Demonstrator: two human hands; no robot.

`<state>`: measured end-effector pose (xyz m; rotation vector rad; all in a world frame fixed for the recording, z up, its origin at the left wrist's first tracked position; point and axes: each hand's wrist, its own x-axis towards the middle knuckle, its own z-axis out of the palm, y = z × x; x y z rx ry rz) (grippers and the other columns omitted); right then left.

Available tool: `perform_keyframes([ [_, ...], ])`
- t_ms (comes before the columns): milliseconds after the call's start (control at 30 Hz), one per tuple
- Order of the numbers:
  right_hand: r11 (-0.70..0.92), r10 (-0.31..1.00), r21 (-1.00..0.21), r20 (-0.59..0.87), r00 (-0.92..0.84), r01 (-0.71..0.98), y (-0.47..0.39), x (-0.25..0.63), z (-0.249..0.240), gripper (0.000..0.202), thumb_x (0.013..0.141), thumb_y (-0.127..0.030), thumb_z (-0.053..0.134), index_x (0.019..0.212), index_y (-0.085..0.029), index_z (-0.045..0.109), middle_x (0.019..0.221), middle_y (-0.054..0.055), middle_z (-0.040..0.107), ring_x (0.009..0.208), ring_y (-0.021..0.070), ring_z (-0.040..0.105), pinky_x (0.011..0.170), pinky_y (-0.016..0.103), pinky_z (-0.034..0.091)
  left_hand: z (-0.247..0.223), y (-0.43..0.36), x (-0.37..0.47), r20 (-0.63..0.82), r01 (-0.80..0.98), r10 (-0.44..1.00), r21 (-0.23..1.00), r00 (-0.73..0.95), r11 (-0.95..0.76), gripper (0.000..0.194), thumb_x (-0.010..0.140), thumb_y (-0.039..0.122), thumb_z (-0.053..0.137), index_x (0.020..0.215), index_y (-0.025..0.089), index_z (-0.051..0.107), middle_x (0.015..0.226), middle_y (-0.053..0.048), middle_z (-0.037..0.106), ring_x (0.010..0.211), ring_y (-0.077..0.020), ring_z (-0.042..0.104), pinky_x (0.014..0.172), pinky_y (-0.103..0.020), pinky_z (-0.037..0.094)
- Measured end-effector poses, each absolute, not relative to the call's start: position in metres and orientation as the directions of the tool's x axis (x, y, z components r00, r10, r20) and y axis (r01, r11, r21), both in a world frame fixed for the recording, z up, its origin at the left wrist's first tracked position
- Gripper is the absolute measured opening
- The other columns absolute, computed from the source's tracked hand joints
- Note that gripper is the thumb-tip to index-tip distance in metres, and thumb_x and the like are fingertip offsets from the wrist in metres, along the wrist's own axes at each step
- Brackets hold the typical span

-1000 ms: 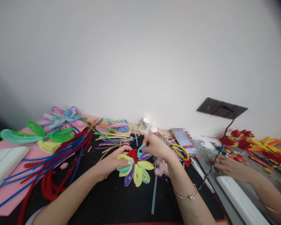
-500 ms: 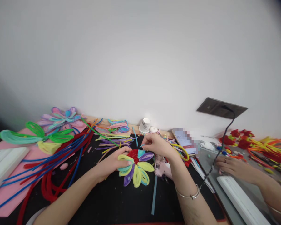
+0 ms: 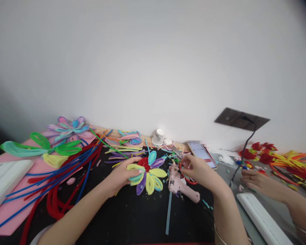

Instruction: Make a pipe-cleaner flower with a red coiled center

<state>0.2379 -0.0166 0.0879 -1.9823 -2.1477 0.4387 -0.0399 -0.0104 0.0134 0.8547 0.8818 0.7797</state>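
Note:
A pipe-cleaner flower (image 3: 150, 182) with yellow, purple and blue petals round a red centre is held over the black mat by my left hand (image 3: 123, 175), its thumb on the left petals. Just right of a pink glue gun (image 3: 182, 186), my right hand (image 3: 197, 170) is over small scraps, its thumb and forefinger curled close together near a red loop (image 3: 190, 180). Whether anything is between those fingertips is too small to tell. The glue gun lies on the mat, beside the flower, with a blue-grey strip (image 3: 169, 214) below it.
Blue and red pipe cleaners (image 3: 58, 180) and finished flowers (image 3: 71, 129) lie left. A paper cup (image 3: 158, 136) and a phone (image 3: 202, 154) stand or lie near the wall. Another person's hand (image 3: 260, 182) rests at right beside a white bar (image 3: 262, 216); a black cable (image 3: 242, 154) hangs from the socket.
My right hand has left the flower and moved right, past the glue gun, uncovering the blue petal and the gun. My left hand still holds the flower.

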Motion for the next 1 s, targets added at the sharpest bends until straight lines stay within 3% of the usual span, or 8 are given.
perform_keyframes([
  [100,0.011,0.976,-0.312,-0.204,-0.078,0.95,-0.043,0.253,0.068,0.026,0.064,-0.018,0.06,0.09,-0.018,0.057,0.077,0.004,0.063,0.067,0.018,0.056,0.055,0.025,0.035,0.015,-0.01,-0.039,-0.331,-0.302,0.856,0.834,0.396,0.462,0.054,0.068,0.024,0.074,0.118,0.021,0.052,0.101,-0.008,0.066,0.089,-0.0213,0.064,0.076,-0.033,0.05],
  [167,0.005,0.971,-0.316,-0.224,-0.08,0.949,-0.057,0.253,0.054,0.033,0.066,-0.016,0.057,0.098,-0.019,0.057,0.083,0.006,0.065,0.072,0.0204,0.059,0.058,0.026,0.037,0.017,-0.009,-0.039,-0.345,-0.352,0.862,0.807,0.371,0.475,0.051,0.068,0.022,0.074,0.115,0.021,0.053,0.099,-0.007,0.066,0.087,-0.021,0.065,0.076,-0.034,0.052],
  [367,-0.011,0.991,-0.337,-0.128,-0.034,0.942,-0.068,0.246,0.032,0.047,0.061,-0.007,0.048,0.107,-0.018,0.053,0.095,0.009,0.065,0.084,0.0231,0.062,0.068,0.028,0.041,0.025,-0.012,-0.04,-0.307,-0.423,0.859,0.771,0.409,0.477,0.041,0.07,0.022,0.071,0.109,0.021,0.059,0.102,-0.007,0.069,0.095,-0.0235,0.066,0.082,-0.036,0.051],
  [533,-0.091,0.993,-0.455,0.026,0.115,0.886,-0.067,0.255,0.035,0.047,0.065,-0.015,0.05,0.111,-0.018,0.052,0.097,0.009,0.065,0.085,0.0239,0.062,0.072,0.03,0.045,0.021,-0.011,-0.039,-0.284,-0.415,0.867,0.789,0.41,0.454,0.042,0.072,0.021,0.069,0.113,0.022,0.059,0.102,-0.005,0.07,0.097,-0.0224,0.065,0.083,-0.033,0.049],
  [667,-0.093,0.979,-0.637,0.08,0.185,0.765,-0.071,0.255,0.051,0.028,0.075,-0.03,0.051,0.1,-0.019,0.059,0.078,0.006,0.065,0.07,0.0228,0.06,0.061,0.03,0.044,0.014,-0.011,-0.036,-0.272,-0.339,0.886,0.849,0.375,0.404,0.038,0.072,0.025,0.068,0.109,0.02,0.059,0.099,-0.006,0.07,0.096,-0.0239,0.064,0.079,-0.033,0.049],
  [767,-0.091,0.992,-0.772,-0.011,0.129,0.63,-0.074,0.245,0.056,0.025,0.079,-0.039,0.049,0.089,-0.018,0.06,0.05,-0.001,0.048,0.046,0.0166,0.044,0.046,0.028,0.036,0.013,-0.013,-0.032,-0.284,-0.21,0.899,0.907,0.334,0.365,0.028,0.072,0.028,0.068,0.097,0.018,0.062,0.093,-0.006,0.071,0.091,-0.0246,0.065,0.076,-0.032,0.049],
  [900,-0.136,0.988,-0.879,-0.155,-0.004,0.458,-0.073,0.221,0.051,0.028,0.077,-0.039,0.054,0.096,-0.019,0.054,0.048,-0.007,0.038,0.04,0.011,0.034,0.04,0.024,0.032,0.011,-0.015,-0.029,-0.251,-0.096,0.907,0.95,0.338,0.298,0.024,0.071,0.03,0.067,0.091,0.019,0.064,0.09,-0.005,0.071,0.09,-0.0261,0.065,0.078,-0.035,0.049],
  [1000,-0.167,0.976,-0.892,-0.211,-0.061,0.42,-0.069,0.206,0.043,0.019,0.078,-0.039,0.055,0.083,-0.021,0.05,0.049,-0.007,0.037,0.04,0.009,0.033,0.039,0.022,0.032,0.007,-0.015,-0.028,-0.207,-0.055,0.917,0.969,0.341,0.239,0.027,0.071,0.031,0.067,0.094,0.019,0.065,0.093,-0.005,0.07,0.093,-0.0267,0.064,0.078,-0.035,0.049],
])
